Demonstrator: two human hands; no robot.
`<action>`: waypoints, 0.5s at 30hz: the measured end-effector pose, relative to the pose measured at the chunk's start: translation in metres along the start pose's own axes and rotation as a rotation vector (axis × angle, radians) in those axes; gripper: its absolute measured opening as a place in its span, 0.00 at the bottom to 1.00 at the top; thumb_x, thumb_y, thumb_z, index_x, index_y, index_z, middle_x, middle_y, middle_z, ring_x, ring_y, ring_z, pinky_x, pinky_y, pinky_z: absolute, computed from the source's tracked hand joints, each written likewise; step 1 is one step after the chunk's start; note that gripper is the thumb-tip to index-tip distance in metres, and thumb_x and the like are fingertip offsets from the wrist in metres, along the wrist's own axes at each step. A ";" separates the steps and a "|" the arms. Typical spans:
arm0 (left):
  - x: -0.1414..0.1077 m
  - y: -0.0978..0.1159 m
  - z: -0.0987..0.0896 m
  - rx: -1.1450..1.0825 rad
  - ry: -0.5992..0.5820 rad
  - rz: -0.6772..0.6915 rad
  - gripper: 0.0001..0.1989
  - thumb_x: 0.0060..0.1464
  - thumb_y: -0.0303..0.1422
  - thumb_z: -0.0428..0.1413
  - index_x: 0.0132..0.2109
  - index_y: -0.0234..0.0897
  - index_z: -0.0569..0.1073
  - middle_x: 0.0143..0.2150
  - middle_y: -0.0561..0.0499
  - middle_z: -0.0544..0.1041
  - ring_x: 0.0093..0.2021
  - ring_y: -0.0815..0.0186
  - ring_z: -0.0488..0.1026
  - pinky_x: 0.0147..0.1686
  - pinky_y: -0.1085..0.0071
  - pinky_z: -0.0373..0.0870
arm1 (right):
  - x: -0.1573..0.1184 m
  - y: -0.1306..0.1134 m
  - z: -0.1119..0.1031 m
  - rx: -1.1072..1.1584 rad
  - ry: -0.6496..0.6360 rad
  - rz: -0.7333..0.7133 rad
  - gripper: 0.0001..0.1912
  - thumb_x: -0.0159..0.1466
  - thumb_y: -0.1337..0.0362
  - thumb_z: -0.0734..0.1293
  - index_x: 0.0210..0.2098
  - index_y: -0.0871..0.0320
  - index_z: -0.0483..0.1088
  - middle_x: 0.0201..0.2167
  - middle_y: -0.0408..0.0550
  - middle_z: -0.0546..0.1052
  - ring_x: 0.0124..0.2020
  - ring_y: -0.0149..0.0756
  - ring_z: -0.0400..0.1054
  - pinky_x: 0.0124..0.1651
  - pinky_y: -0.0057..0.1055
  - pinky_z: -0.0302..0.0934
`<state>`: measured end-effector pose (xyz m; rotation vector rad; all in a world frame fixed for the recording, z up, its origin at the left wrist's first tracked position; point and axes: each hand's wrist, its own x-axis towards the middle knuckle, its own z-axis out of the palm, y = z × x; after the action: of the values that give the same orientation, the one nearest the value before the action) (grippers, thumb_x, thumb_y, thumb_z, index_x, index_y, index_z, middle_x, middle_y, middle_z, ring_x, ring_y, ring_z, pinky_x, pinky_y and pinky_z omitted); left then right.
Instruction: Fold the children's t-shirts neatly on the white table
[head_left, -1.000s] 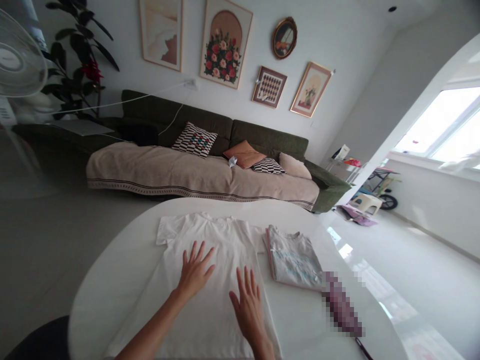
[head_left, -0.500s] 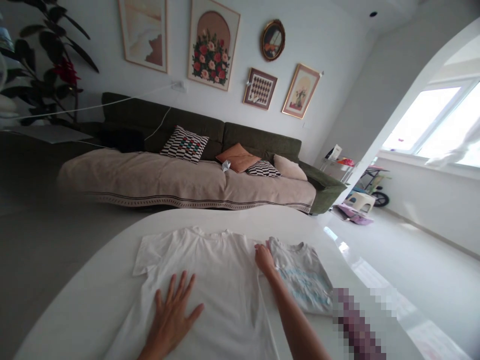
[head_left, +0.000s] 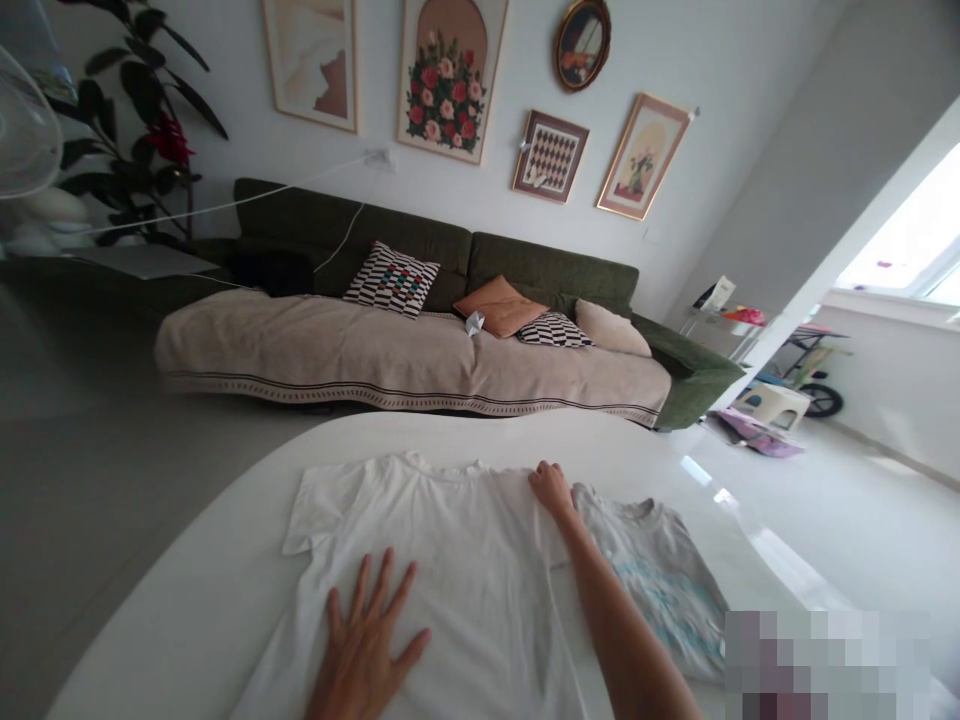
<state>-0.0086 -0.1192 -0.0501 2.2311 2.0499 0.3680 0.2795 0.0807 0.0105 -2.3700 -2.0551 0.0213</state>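
Observation:
A white T-shirt (head_left: pixel 450 560) lies spread on a white table (head_left: pixel 187 590), its neckline toward the far edge. My left hand (head_left: pixel 367 630) rests flat on the shirt's front, fingers spread. At the shirt's right shoulder, my right hand (head_left: pixel 551 487) has its fingers curled closed on the cloth by the sleeve; the fingertips are partly hidden. Just right of my right forearm is a grey T-shirt (head_left: pixel 660 570) with pale blue print, folded into a compact shape. The forearm covers part of the white shirt's right sleeve.
Beyond the table stands a green sofa (head_left: pixel 420 240) with a beige cover (head_left: pixel 360 350) and several cushions. At the lower right a blurred-out patch (head_left: pixel 817 660) hides what is there. A fan (head_left: pixel 26 125) and a plant (head_left: pixel 142 90) are at the left.
My right hand has moved up along the shirt's right sleeve to the shoulder edge, and the sleeve lies further out. My left hand stays flat on the shirt. The view has shifted slightly.

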 end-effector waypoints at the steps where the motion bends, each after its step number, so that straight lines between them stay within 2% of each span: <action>1: 0.000 0.000 0.000 0.001 0.010 0.007 0.30 0.53 0.50 0.43 0.62 0.54 0.47 0.67 0.54 0.43 0.66 0.51 0.36 0.57 0.43 0.33 | -0.001 0.001 -0.005 -0.014 0.013 0.015 0.15 0.66 0.59 0.56 0.47 0.60 0.64 0.40 0.50 0.72 0.39 0.34 0.68 0.41 0.35 0.63; 3: -0.001 0.000 0.001 0.001 0.022 0.009 0.30 0.53 0.51 0.43 0.62 0.55 0.47 0.67 0.53 0.43 0.66 0.51 0.36 0.57 0.42 0.34 | -0.003 0.004 -0.012 -0.047 0.038 0.041 0.15 0.67 0.61 0.53 0.49 0.60 0.62 0.38 0.53 0.74 0.39 0.37 0.70 0.38 0.34 0.62; 6: -0.001 -0.001 0.002 -0.001 0.025 -0.003 0.31 0.53 0.52 0.44 0.62 0.54 0.49 0.67 0.51 0.43 0.66 0.49 0.36 0.57 0.42 0.34 | -0.009 0.009 -0.016 -0.101 0.060 0.075 0.15 0.66 0.65 0.54 0.50 0.61 0.61 0.37 0.56 0.75 0.40 0.40 0.70 0.38 0.34 0.62; 11: -0.002 -0.002 0.002 -0.007 0.016 -0.012 0.31 0.52 0.52 0.44 0.62 0.54 0.48 0.67 0.51 0.43 0.66 0.49 0.35 0.57 0.42 0.33 | -0.015 0.011 -0.008 -0.137 0.045 0.091 0.14 0.64 0.59 0.59 0.45 0.61 0.66 0.38 0.47 0.74 0.37 0.33 0.69 0.41 0.37 0.64; 13: -0.002 -0.002 0.002 -0.015 0.008 -0.015 0.31 0.52 0.52 0.44 0.62 0.54 0.48 0.67 0.52 0.42 0.66 0.49 0.35 0.57 0.42 0.33 | -0.016 0.005 -0.006 -0.130 0.059 0.078 0.13 0.65 0.63 0.57 0.44 0.63 0.67 0.38 0.50 0.74 0.39 0.36 0.69 0.42 0.38 0.63; 15: -0.002 -0.001 0.001 -0.023 -0.004 -0.017 0.32 0.52 0.52 0.44 0.62 0.54 0.48 0.67 0.52 0.42 0.66 0.49 0.34 0.57 0.42 0.33 | -0.018 -0.007 -0.004 -0.114 0.092 0.047 0.15 0.65 0.69 0.53 0.45 0.65 0.67 0.42 0.59 0.72 0.46 0.43 0.67 0.44 0.41 0.61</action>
<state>-0.0098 -0.1213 -0.0515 2.1980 2.0511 0.3836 0.2699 0.0639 0.0148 -2.4329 -2.0112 -0.2059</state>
